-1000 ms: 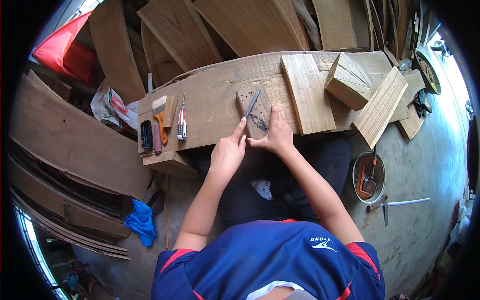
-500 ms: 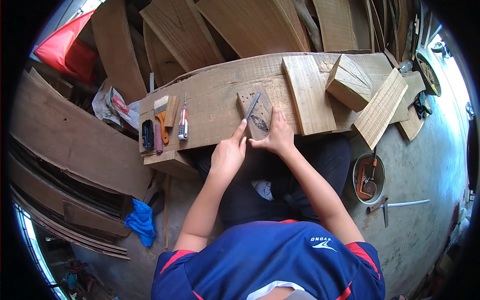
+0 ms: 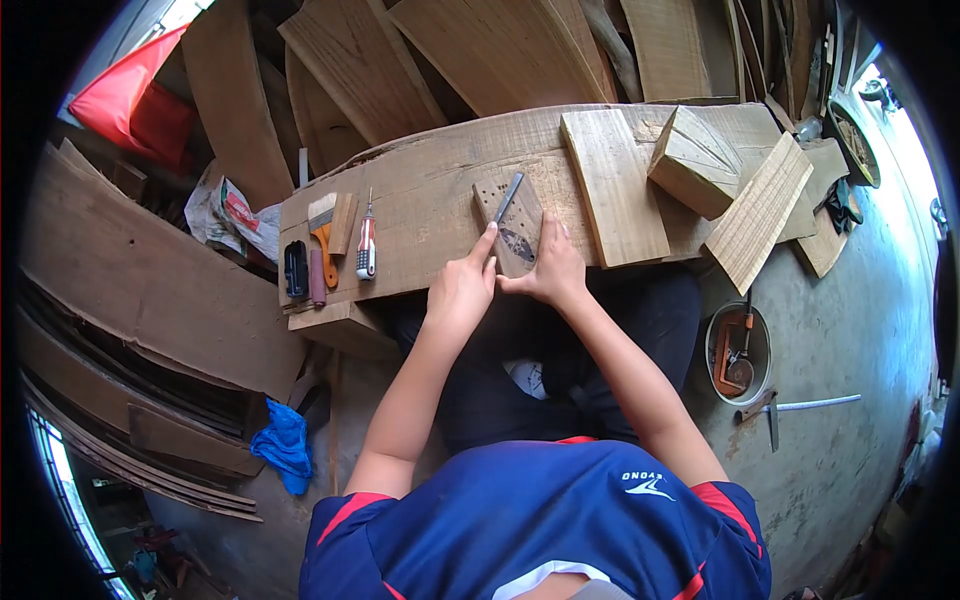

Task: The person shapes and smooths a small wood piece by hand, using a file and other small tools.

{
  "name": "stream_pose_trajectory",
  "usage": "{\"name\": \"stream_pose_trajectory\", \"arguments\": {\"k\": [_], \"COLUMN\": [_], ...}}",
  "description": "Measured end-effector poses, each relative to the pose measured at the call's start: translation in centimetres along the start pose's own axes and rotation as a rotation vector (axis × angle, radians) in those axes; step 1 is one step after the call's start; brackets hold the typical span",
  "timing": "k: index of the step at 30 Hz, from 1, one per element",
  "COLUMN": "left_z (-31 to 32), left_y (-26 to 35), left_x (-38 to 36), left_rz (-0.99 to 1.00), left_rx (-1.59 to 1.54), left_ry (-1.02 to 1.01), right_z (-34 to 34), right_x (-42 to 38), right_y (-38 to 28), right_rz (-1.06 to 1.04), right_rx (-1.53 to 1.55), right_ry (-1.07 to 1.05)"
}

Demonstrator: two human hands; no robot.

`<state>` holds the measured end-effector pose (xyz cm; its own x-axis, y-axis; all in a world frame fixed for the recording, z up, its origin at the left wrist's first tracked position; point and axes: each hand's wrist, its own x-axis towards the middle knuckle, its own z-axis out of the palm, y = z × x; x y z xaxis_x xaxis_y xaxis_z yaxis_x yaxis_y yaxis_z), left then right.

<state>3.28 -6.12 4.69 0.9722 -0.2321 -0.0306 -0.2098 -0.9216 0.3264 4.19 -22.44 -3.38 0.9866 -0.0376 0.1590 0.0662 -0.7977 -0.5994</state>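
My left hand [image 3: 461, 292] grips a narrow steel chisel [image 3: 509, 197]. Its index finger is stretched along the blade, and the handle end is hidden in the palm. The blade lies slantwise across a small brown wooden block [image 3: 488, 197], which has small dark holes and a dark leaf-shaped mark on its face. My right hand [image 3: 556, 268] braces that block from the near right side, fingers along its edge and thumb at the near end. Block and hands are at the front of a thick wooden bench plank [image 3: 420, 215].
On the bench at left lie a brush [image 3: 323, 235], a red-and-white screwdriver [image 3: 366, 248] and a black case [image 3: 296, 269]. At right are a board [image 3: 617, 190], a wood block [image 3: 695, 165] and a slanting plank [image 3: 760, 215]. A bucket [image 3: 738, 350] with tools stands on the floor.
My left hand and the chisel have shifted slightly up and to the right, with the blade tip farther along the block. My right hand holds nearly the same place.
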Motion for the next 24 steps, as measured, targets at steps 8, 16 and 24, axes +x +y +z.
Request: {"name": "stream_pose_trajectory", "arguments": {"k": [8,16,24], "left_z": [0.3,0.5,-0.3], "left_y": [-0.6,0.3,-0.3], "left_x": [-1.8,1.2,-4.2], "left_rz": [0.006,-0.018,-0.02], "left_rx": [-0.015,-0.021,-0.029], "left_ry": [0.015,0.0,-0.056], "right_z": [0.1,0.0,0.4], "right_x": [0.1,0.1,-0.1], "right_y": [0.3,0.2,0.3], "right_rz": [-0.03,0.001,-0.007], "right_rx": [-0.023,-0.003,-0.009], "right_ry": [0.009,-0.008,0.014]}}
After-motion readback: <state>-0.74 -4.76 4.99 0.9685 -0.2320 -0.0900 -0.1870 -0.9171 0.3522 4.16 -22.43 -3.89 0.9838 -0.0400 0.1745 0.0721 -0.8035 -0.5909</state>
